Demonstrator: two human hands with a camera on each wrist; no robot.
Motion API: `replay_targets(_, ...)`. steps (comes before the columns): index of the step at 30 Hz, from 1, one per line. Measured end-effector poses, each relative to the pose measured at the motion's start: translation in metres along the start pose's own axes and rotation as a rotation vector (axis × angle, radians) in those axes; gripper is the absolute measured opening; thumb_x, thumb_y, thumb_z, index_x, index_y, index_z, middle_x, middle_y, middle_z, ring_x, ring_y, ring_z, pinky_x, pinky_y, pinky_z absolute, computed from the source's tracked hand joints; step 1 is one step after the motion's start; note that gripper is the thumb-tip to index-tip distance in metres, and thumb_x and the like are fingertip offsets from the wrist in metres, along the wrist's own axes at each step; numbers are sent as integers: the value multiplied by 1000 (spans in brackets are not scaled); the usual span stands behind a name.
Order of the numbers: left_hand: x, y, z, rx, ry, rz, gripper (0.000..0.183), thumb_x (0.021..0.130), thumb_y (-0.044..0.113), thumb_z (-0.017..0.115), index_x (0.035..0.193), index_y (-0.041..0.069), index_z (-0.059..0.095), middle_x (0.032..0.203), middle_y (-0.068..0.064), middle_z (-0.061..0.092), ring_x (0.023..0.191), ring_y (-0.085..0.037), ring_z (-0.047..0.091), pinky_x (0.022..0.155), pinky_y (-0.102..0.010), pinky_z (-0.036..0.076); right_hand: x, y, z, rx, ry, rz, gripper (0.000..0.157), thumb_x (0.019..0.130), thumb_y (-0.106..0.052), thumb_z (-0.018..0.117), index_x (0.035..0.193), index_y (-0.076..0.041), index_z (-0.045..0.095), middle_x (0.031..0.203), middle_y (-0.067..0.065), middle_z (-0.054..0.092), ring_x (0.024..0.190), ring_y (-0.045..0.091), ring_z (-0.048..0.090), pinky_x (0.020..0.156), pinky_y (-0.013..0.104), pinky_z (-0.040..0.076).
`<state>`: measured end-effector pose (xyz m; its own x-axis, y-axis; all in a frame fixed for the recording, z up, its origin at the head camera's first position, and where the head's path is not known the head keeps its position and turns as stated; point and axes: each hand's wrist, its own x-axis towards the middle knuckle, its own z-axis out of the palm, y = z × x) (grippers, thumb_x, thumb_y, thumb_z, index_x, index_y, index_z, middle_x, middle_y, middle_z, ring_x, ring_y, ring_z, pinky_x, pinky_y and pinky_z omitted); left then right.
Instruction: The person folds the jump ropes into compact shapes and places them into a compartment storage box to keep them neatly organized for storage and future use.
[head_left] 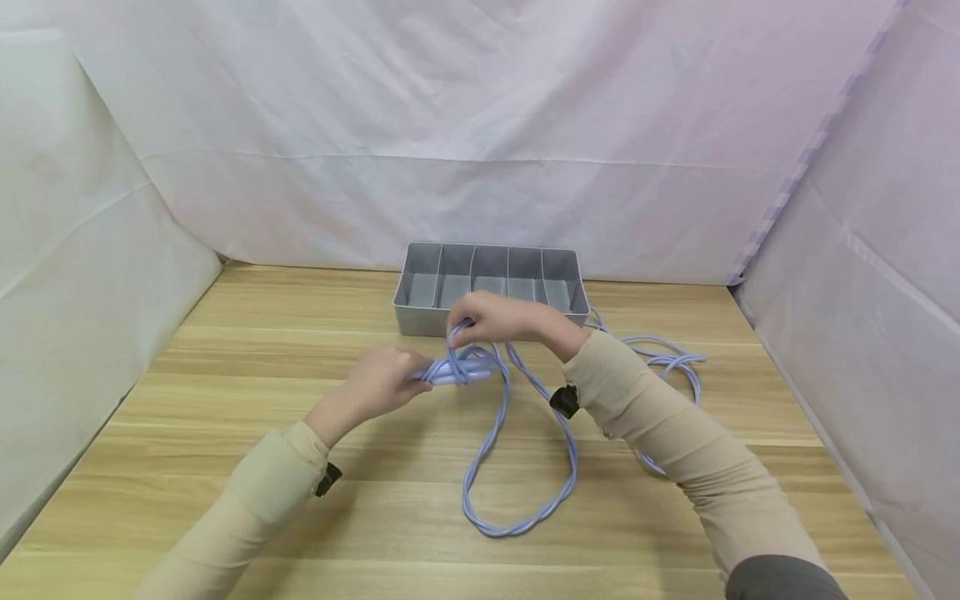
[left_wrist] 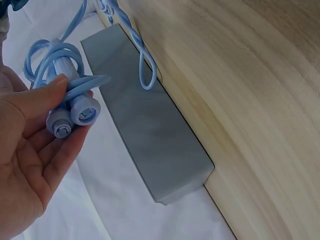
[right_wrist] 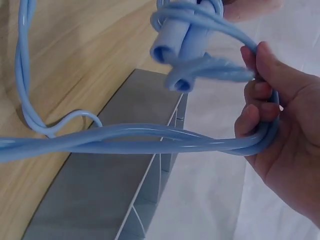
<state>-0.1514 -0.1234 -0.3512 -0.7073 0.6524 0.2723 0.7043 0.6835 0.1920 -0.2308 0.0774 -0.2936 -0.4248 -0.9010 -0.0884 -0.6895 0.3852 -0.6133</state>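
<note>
A light blue jump rope has its two handles (head_left: 480, 367) side by side, with turns of cord wrapped round them. My left hand (head_left: 378, 381) grips this bundle at one end, thumb pressing on the wraps. In the left wrist view the handle ends (left_wrist: 86, 111) poke out past the fingers. Just beyond the handles, my right hand (head_left: 491, 318) holds the doubled cord (right_wrist: 195, 145) in curled fingers, seen in the right wrist view. From there the twisted cord hangs in a long loop (head_left: 517, 529) over the wooden table.
Behind the hands stands a grey box (head_left: 422, 322) with several compartments, near the back curtain (head_left: 480, 200). More loose cord (head_left: 678, 360) lies on the table (head_left: 315, 533) to the right of the box, partly hidden by the right sleeve. White sheets hang at both sides.
</note>
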Motion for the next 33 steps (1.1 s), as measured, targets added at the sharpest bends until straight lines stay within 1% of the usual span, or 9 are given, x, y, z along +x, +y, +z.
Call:
replay_targets(4, -3, 4, 1, -59, 27, 39, 18, 75, 14, 73, 89, 5, 68, 76, -1, 68, 64, -12, 61, 56, -26, 49, -1, 11, -1, 207, -41, -11, 14, 90, -9, 55, 86, -4, 67, 70, 4, 55, 61, 10, 40, 62, 24, 39)
replay_targets(8, -6, 5, 3, -242, 63, 19, 16, 77, 14, 71, 90, 6, 68, 75, 3, 66, 65, -6, 56, 56, -23, 47, -2, 24, 3, 434, -3, 25, 14, 90, -9, 55, 93, -3, 68, 83, 9, 62, 64, 12, 46, 64, 26, 43)
replay_targets(14, -6, 10, 6, -551, 145, -39, 16, 78, 7, 70, 93, 3, 68, 78, 0, 67, 68, -6, 58, 58, -21, 51, 1, 37, 14, 610, 126, 25, 21, 90, -8, 55, 101, 6, 65, 96, 9, 65, 49, 6, 39, 47, 20, 33)
replay_targets(16, -6, 11, 6, -586, 168, -62, 16, 77, 5, 69, 93, 1, 68, 80, -4, 68, 69, -9, 60, 59, -22, 52, 4, 40, 18, 644, 187, 46, 22, 90, -9, 55, 102, 8, 63, 101, 11, 65, 63, 6, 52, 55, 19, 40)
replay_targets(19, -4, 12, 6, -608, 193, -116, 19, 78, 3, 69, 96, -4, 67, 83, -9, 69, 72, -13, 64, 62, -22, 52, 7, 42, 26, 732, 284, 108, 21, 89, -8, 56, 103, 7, 64, 103, 12, 65, 82, 11, 58, 65, 20, 45)
replay_targets(24, -1, 13, 5, -689, 237, -191, 26, 78, 2, 68, 102, -9, 64, 89, -17, 68, 76, -21, 66, 64, -23, 53, 11, 45, 38, 931, 396, 189, 23, 89, -4, 53, 106, 8, 61, 85, 5, 64, 72, 13, 53, 56, 19, 42)
replay_targets(29, 2, 10, 11, -803, 291, -239, 26, 80, 1, 65, 104, -10, 62, 94, -21, 66, 81, -23, 66, 67, -23, 54, 16, 43, 49, 958, 442, 290, 31, 93, -16, 51, 115, 6, 57, 83, -3, 63, 56, 7, 46, 49, 17, 38)
replay_targets(31, 3, 8, 14, -847, 315, -257, 26, 81, 0, 64, 105, -11, 62, 96, -22, 66, 83, -22, 65, 69, -24, 53, 18, 41, 53, 943, 455, 299, 33, 94, -21, 50, 116, 2, 58, 90, -6, 65, 50, 5, 40, 45, 16, 34)
replay_targets(33, 5, 7, 16, -883, 340, -268, 27, 81, -1, 63, 105, -12, 61, 98, -24, 65, 85, -18, 65, 70, -23, 53, 19, 38, 56, 940, 468, 290, 32, 95, -21, 48, 116, 1, 58, 80, -4, 62, 46, 6, 31, 43, 18, 27)
